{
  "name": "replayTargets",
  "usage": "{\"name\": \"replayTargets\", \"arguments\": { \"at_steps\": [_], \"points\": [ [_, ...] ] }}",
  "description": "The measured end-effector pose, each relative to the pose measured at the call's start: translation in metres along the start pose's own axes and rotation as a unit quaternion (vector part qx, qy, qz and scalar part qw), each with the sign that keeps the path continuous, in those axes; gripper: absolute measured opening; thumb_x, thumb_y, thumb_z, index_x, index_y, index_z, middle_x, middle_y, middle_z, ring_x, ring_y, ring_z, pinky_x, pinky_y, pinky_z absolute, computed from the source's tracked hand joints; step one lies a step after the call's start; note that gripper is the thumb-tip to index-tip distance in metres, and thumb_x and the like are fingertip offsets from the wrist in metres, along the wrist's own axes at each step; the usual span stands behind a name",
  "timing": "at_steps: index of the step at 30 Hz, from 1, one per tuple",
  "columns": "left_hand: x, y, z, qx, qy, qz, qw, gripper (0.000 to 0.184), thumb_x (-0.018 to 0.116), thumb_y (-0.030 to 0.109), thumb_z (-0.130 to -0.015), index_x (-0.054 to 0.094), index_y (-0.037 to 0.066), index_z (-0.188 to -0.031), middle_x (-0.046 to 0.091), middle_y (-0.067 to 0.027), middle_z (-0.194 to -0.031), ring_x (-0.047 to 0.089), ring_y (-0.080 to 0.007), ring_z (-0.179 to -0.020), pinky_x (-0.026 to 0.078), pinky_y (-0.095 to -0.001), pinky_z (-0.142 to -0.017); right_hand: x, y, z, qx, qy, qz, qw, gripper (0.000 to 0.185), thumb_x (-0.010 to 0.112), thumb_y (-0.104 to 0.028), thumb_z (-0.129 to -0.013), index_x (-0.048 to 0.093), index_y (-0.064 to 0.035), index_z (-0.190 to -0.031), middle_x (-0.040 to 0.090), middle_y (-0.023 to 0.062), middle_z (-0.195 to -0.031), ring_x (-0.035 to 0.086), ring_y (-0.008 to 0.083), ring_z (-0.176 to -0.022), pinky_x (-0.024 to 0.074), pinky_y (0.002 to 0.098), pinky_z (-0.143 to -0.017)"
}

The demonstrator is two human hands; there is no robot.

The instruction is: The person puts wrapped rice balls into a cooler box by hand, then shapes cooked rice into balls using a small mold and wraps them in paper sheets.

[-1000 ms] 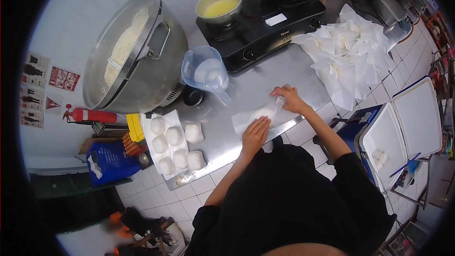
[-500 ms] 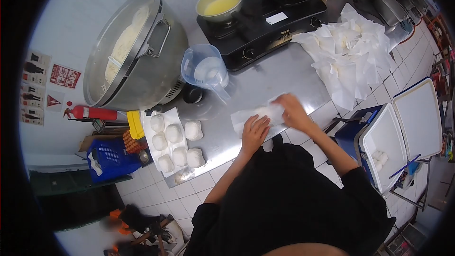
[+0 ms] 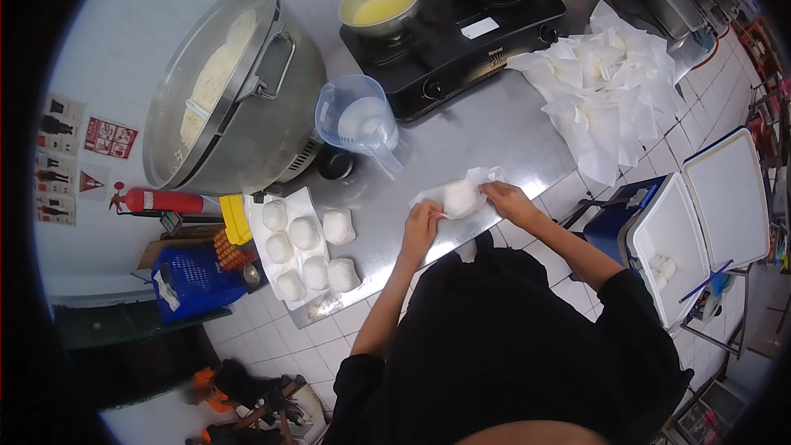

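Note:
A white rounded bundle (image 3: 463,199) lies on white paper (image 3: 486,174) near the front edge of the metal table (image 3: 461,144). My left hand (image 3: 423,222) pinches the paper at the bundle's left side. On the other side, my right hand (image 3: 509,202) has its fingers closed on the paper's right edge. Several white wrapped bundles (image 3: 303,233) sit to the left, most of them on a white sheet. A pile of white papers (image 3: 601,86) with pale contents lies at the table's right.
At the left stands a big metal rice pot (image 3: 284,124), beside a clear jug (image 3: 354,119) and a small black bowl (image 3: 335,166). A black stove (image 3: 453,45) bears two pans. An open cooler (image 3: 671,247) is at the right. A person (image 3: 239,387) is at lower left.
The bundle now shows as a rounder lump between my hands. My left hand has moved to its left side, and my right hand has come down to the paper's right edge.

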State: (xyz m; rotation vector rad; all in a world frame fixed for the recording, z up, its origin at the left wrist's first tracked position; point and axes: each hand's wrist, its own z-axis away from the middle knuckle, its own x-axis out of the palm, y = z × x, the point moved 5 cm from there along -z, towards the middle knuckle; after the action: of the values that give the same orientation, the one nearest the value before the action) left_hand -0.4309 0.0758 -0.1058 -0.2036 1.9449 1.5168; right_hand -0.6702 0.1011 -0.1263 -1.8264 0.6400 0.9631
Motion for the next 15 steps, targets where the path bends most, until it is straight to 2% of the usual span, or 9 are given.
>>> {"name": "replayTargets", "arguments": {
  "at_steps": [1, 3, 4, 6, 9, 12, 13, 15],
  "points": [
    [-0.005, 0.002, -0.005, -0.026, -0.011, 0.031, 0.999, 0.030, 0.067, 0.003, -0.088, 0.064, 0.004, -0.117, 0.072, -0.0138, -0.093, 0.070, -0.0320, -0.093, 0.055, -0.0365, -0.081, 0.001, -0.001, -0.004, -0.007, -0.003, 0.030, 1.000, 0.052, 0.066, -0.002, -0.082, 0.050, -0.0072, -0.131, 0.068, 0.0139, -0.102, 0.067, 0.0372, -0.097, 0.0580, 0.0420, -0.083],
    [-0.012, 0.004, -0.017, -0.077, -0.030, 0.093, 0.992, 0.031, 0.066, 0.002, -0.087, 0.065, 0.003, -0.118, 0.072, -0.0155, -0.088, 0.072, -0.0333, -0.086, 0.055, -0.0364, -0.077, -0.002, -0.002, -0.018, 0.041, -0.025, 0.007, 0.999, 0.054, 0.064, 0.000, -0.081, 0.049, -0.0091, -0.132, 0.066, 0.0143, -0.097, 0.068, 0.0371, -0.095, 0.0578, 0.0431, -0.078],
    [-0.013, 0.004, -0.023, -0.071, -0.046, 0.065, 0.994, 0.030, 0.067, 0.003, -0.087, 0.066, 0.002, -0.117, 0.072, -0.0158, -0.086, 0.072, -0.0332, -0.084, 0.056, -0.0366, -0.077, -0.010, -0.009, -0.026, 0.066, -0.036, -0.005, 0.997, 0.055, 0.063, 0.001, -0.081, 0.048, -0.0101, -0.133, 0.066, 0.0144, -0.095, 0.068, 0.0371, -0.093, 0.0578, 0.0437, -0.076],
    [-0.012, 0.004, -0.031, -0.058, -0.080, 0.009, 0.995, 0.030, 0.068, 0.004, -0.086, 0.068, 0.002, -0.116, 0.072, -0.0166, -0.081, 0.073, -0.0330, -0.081, 0.056, -0.0370, -0.076, -0.036, -0.033, -0.044, 0.055, 0.003, -0.062, 0.997, 0.055, 0.063, 0.001, -0.082, 0.047, -0.0115, -0.133, 0.067, 0.0164, -0.093, 0.068, 0.0380, -0.088, 0.0568, 0.0443, -0.072],
    [-0.009, 0.002, -0.032, -0.087, -0.048, 0.022, 0.995, 0.021, 0.072, 0.008, -0.084, 0.074, 0.004, -0.105, 0.071, -0.0152, -0.078, 0.070, -0.0341, -0.083, 0.054, -0.0395, -0.076, -0.039, -0.031, -0.055, 0.060, -0.003, -0.102, 0.993, 0.052, 0.058, -0.001, -0.084, 0.049, -0.0158, -0.133, 0.068, 0.0186, -0.090, 0.069, 0.0381, -0.083, 0.0565, 0.0434, -0.071],
    [-0.011, 0.005, -0.037, -0.028, -0.032, -0.115, 0.992, 0.011, 0.076, 0.012, -0.079, 0.077, 0.005, -0.087, 0.068, -0.0123, -0.075, 0.065, -0.0336, -0.083, 0.051, -0.0420, -0.078, -0.025, -0.019, -0.061, 0.095, -0.064, -0.099, 0.989, 0.050, 0.056, -0.001, -0.086, 0.050, -0.0163, -0.133, 0.068, 0.0190, -0.085, 0.069, 0.0383, -0.079, 0.0563, 0.0433, -0.071],
    [-0.011, 0.004, -0.040, -0.022, -0.037, -0.114, 0.993, 0.009, 0.077, 0.013, -0.077, 0.077, 0.006, -0.084, 0.067, -0.0115, -0.075, 0.063, -0.0332, -0.083, 0.050, -0.0423, -0.079, -0.022, -0.016, -0.062, 0.110, -0.090, -0.094, 0.985, 0.049, 0.056, -0.002, -0.086, 0.050, -0.0156, -0.133, 0.068, 0.0189, -0.084, 0.069, 0.0384, -0.078, 0.0562, 0.0435, -0.071],
    [-0.012, -0.001, -0.052, -0.013, -0.048, -0.111, 0.993, 0.008, 0.079, 0.015, -0.074, 0.076, 0.008, -0.077, 0.066, -0.0098, -0.075, 0.059, -0.0326, -0.082, 0.048, -0.0430, -0.079, -0.016, -0.012, -0.075, 0.106, -0.129, -0.026, 0.986, 0.050, 0.065, -0.001, -0.079, 0.050, -0.0118, -0.125, 0.071, 0.0166, -0.087, 0.069, 0.0393, -0.080, 0.0563, 0.0455, -0.070]
  ]
}}
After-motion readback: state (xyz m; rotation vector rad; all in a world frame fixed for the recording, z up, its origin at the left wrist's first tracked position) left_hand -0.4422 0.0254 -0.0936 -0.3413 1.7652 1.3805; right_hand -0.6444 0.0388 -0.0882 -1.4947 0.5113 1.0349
